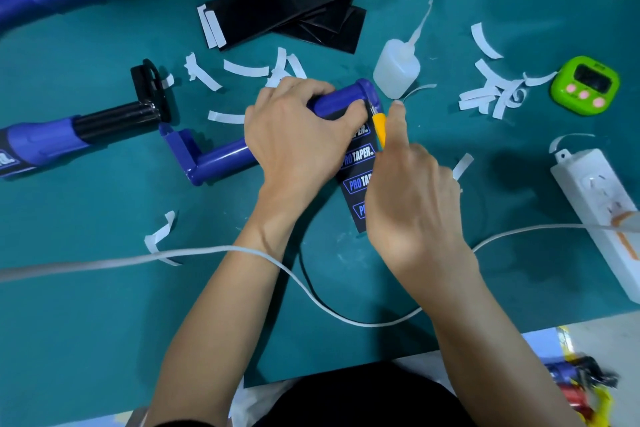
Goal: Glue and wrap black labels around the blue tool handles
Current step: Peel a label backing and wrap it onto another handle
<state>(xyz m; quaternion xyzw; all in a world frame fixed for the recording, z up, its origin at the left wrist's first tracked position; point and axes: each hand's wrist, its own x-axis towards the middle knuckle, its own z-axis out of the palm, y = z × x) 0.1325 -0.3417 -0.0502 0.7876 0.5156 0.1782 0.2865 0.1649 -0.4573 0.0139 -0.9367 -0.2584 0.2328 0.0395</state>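
mat: teal work mat (pixel 104 305) covers the whole table, everything sits on it
blue tool handle: blue tool handle (pixel 341 98) lies mid-table, on top of the label's far end
left hand: left hand (pixel 294 135) grips the handle, fingers curled over it, thumb on the near side
right hand: right hand (pixel 415 198) holds a yellow tool (pixel 380 125), index finger stretched out, tip at the handle's end
label: black label (pixel 356 184), print up, runs from the handle toward the person
glue bottle: glue bottle (pixel 396 68) just behind the handle
scraps: white backing strips (pixel 491 94) scattered around
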